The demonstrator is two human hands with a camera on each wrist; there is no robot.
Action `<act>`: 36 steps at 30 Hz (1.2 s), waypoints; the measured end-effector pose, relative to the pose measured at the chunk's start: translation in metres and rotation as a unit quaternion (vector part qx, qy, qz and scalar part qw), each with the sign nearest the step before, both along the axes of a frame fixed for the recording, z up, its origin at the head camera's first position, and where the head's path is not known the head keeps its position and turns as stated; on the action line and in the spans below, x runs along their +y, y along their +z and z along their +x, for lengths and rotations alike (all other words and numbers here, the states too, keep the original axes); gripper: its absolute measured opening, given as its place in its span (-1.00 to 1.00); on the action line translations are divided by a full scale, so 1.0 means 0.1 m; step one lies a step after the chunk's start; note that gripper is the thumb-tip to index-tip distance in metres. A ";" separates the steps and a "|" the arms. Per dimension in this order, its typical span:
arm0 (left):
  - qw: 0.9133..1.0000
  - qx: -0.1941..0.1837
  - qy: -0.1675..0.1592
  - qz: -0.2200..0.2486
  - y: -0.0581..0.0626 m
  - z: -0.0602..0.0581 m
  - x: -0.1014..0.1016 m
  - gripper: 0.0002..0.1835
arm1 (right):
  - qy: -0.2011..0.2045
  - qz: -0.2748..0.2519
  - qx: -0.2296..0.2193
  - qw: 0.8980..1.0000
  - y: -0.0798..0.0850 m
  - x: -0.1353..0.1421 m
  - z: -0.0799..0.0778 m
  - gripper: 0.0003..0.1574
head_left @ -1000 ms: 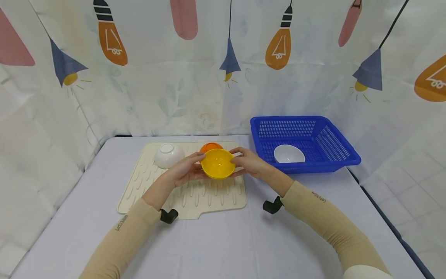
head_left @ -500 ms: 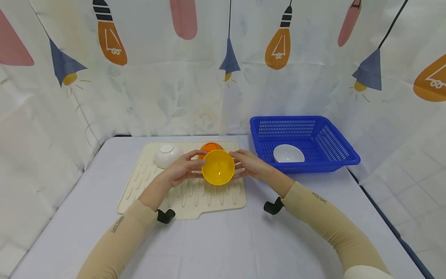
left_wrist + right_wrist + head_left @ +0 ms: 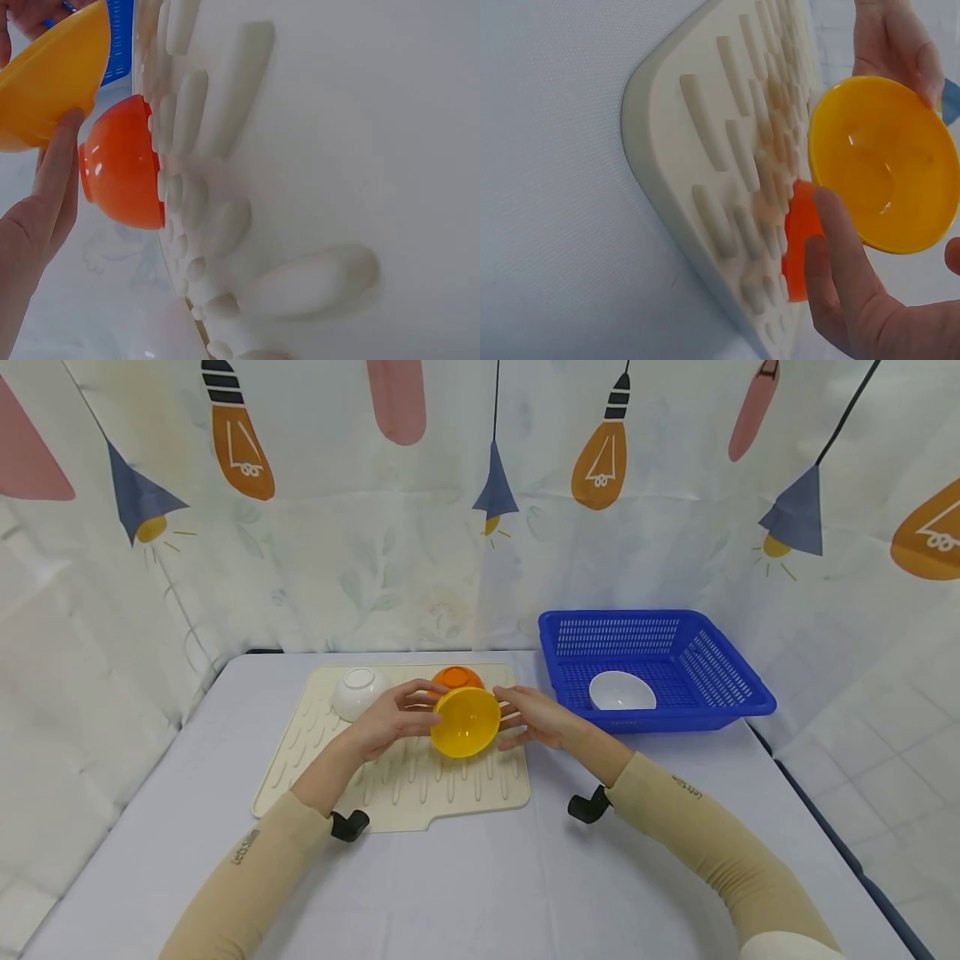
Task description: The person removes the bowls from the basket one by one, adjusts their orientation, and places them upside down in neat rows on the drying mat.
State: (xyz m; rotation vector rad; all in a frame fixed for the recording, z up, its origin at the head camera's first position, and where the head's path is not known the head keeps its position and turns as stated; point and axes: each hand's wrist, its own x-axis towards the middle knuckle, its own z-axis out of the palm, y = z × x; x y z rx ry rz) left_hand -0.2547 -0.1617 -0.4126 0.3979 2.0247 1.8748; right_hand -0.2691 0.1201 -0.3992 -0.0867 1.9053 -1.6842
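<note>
A yellow bowl (image 3: 465, 727) is held above the ribbed cream mat (image 3: 457, 789), tilted so its inside faces the head camera. My left hand (image 3: 390, 722) grips it from the left, thumb at the rim and fingers behind the wall. On the other side, my right hand (image 3: 540, 718) has its fingers spread close to the bowl. The right wrist view shows the right thumb (image 3: 952, 256) apart from the rim and fingertips near the bowl's edge. An orange bowl (image 3: 457, 677) rests upside down on the mat, partly hidden behind the yellow one.
An upturned white bowl (image 3: 356, 693) sits on the mat's left part. At the back right stands a blue perforated basket (image 3: 738, 700) with another white bowl (image 3: 622, 692) in it. A white cloth (image 3: 465, 893) covers the table, and a printed curtain (image 3: 420, 568) hangs behind.
The yellow bowl has tipped and turned between the hands, shifting slightly down and left. My left hand has moved a little left with it; the right fingers have loosened from the bowl.
</note>
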 end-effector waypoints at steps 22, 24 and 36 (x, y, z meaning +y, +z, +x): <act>0.985 0.169 -0.027 -0.033 -0.04 0.11 -0.02 -0.54 | 0.021 -0.014 -0.033 0.999 -0.04 0.00 0.00 -0.21; 0.982 0.183 -0.025 -0.041 -0.06 0.11 -0.01 -0.54 | 0.021 -0.019 -0.033 0.999 -0.05 0.00 0.00 -0.16; 0.914 0.377 -0.016 -0.151 -0.09 0.22 0.07 -0.59 | 0.041 -0.041 -0.035 0.998 -0.05 0.01 -0.02 -0.03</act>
